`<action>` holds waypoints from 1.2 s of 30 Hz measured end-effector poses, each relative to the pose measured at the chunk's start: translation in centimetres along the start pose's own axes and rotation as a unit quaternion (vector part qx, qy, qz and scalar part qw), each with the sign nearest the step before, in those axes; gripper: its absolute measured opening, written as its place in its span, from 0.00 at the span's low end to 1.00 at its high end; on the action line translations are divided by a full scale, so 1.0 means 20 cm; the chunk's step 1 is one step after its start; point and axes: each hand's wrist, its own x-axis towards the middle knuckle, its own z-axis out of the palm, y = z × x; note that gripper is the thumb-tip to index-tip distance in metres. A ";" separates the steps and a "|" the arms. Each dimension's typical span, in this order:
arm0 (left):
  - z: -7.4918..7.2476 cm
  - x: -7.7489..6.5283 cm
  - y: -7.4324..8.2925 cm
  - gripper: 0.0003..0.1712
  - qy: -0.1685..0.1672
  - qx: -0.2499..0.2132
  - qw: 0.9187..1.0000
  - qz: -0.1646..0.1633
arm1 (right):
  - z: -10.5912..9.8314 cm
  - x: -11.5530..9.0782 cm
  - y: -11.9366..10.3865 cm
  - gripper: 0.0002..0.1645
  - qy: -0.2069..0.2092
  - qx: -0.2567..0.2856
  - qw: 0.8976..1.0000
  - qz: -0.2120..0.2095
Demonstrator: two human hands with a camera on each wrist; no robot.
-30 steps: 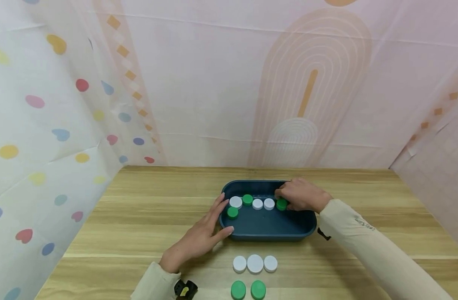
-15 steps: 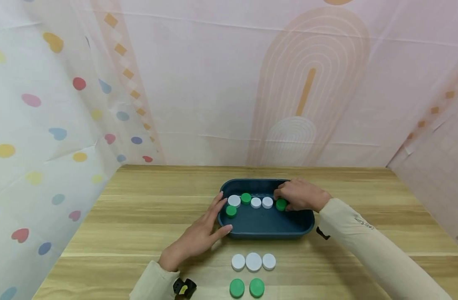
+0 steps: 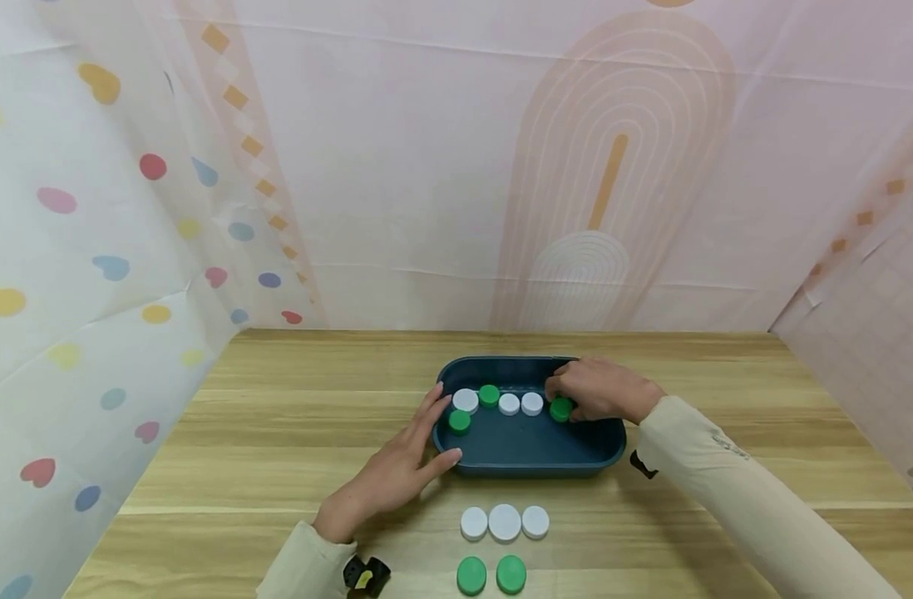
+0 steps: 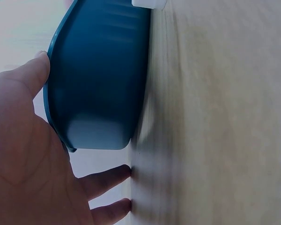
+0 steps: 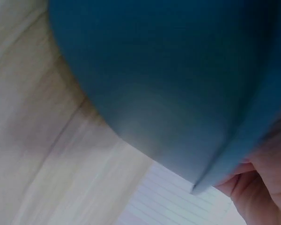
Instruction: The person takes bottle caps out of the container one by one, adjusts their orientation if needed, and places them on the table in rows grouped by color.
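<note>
A dark blue tray [image 3: 531,453] with rounded corners sits on the wooden table. In the head view, my right hand [image 3: 602,389] reaches into its right side, index finger and thumb pinching a green bottle cap [image 3: 560,408]. To the left of that cap lie two small white caps [image 3: 520,404], another green cap [image 3: 489,395] and a larger white cap [image 3: 466,401]. One more green cap [image 3: 460,422] lies just in front of the larger white one. My left hand [image 3: 397,462] rests at the tray's left end, fingers spread, thumb on the rim in the left wrist view.
In front of the tray, a row of three white caps [image 3: 505,522] lies on the table [image 3: 292,449]. Two green caps [image 3: 491,575] lie side by side nearer to me. A patterned cloth [image 3: 397,166] hangs behind the table and along both sides.
The head view has shifted slightly. Both hands and the caps keep their places relative to the tray.
</note>
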 end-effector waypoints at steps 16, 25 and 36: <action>-0.02 -0.01 -0.01 0.43 -0.001 0.003 1.000 -0.003 | -0.09 -0.13 -0.09 0.20 0.036 0.008 0.999 -0.005; -0.02 -0.02 -0.02 0.43 0.001 0.002 1.000 -0.009 | -0.16 -0.23 -0.19 0.20 0.069 0.002 0.997 -0.021; -0.03 -0.02 -0.02 0.43 0.002 -0.002 1.000 -0.008 | -0.19 -0.33 -0.29 0.20 0.085 -0.012 0.995 -0.055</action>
